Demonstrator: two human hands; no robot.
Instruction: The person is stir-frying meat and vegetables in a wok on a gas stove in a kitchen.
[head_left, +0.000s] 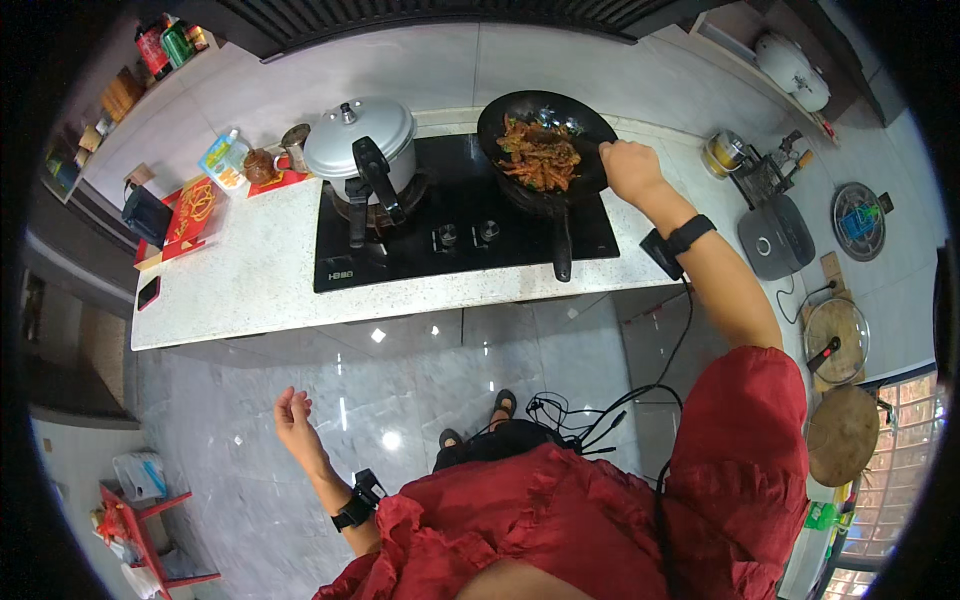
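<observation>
On the right of a black glass gas hob (465, 217) stands a dark wok (491, 112) holding browned, saucy food (540, 154) with bits of green. My right hand (630, 171) is closed at the wok's right rim, around what looks like the handle of a utensil reaching into the food; the grip hides most of it. The wok's long handle (562, 240) points towards me, untouched. My left hand (294, 420) hangs over the floor, fingers loosely curled and holding nothing. A silver pressure cooker (360, 139) with a black handle sits on the hob's left side.
Jars, a pouch (223, 159), a dark container (146, 215) and a phone (148, 293) lie on the counter's left. At the right are a grey appliance (776, 236), a glass lid (851, 341) and a round wooden board (843, 435). Black cables (600, 420) hang beside me; a red stool (139, 525) stands lower left.
</observation>
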